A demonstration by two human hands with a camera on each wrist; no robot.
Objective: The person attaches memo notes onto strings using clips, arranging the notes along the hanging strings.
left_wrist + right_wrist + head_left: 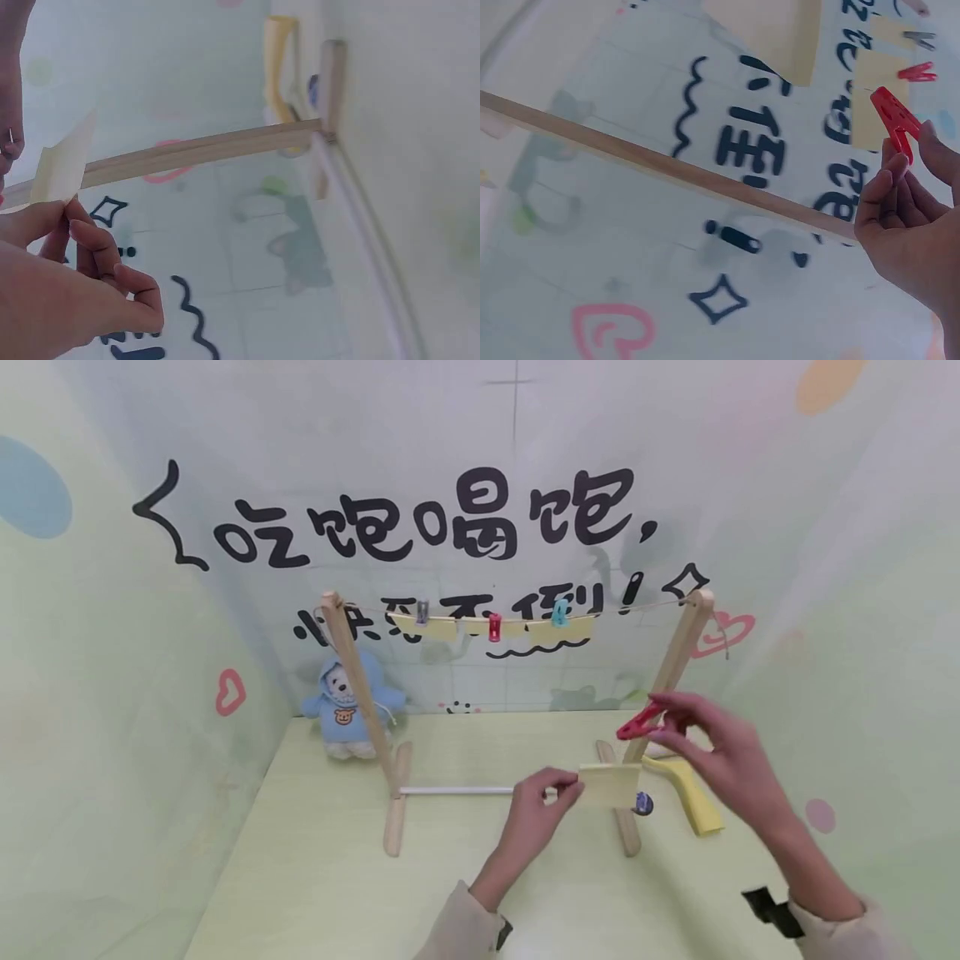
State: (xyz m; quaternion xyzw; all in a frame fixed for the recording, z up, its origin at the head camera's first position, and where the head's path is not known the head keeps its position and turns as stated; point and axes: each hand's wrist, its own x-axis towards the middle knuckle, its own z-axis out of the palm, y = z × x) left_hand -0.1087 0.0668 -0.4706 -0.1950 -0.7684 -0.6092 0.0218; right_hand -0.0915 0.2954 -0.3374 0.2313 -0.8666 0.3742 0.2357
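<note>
My left hand [543, 793] pinches a pale yellow paper note [609, 785] by its left edge; the note [66, 161] stands up from my fingertips in the left wrist view. Just up and to the right, my right hand [693, 731] pinches a red clothespin [639, 723] between thumb and fingers, and the same clothespin [894, 118] shows in the right wrist view. Both hands hover in front of a small wooden drying rack [678, 652]. Its string [645, 607] carries three yellow notes [495, 627] held by grey, red and blue pins.
A stack of yellow notes [693, 793] lies on the green table [315, 877] right of the rack's foot. A small plush bear in a blue hoodie [348, 706] sits at the back left. Printed backdrop walls enclose the table on three sides.
</note>
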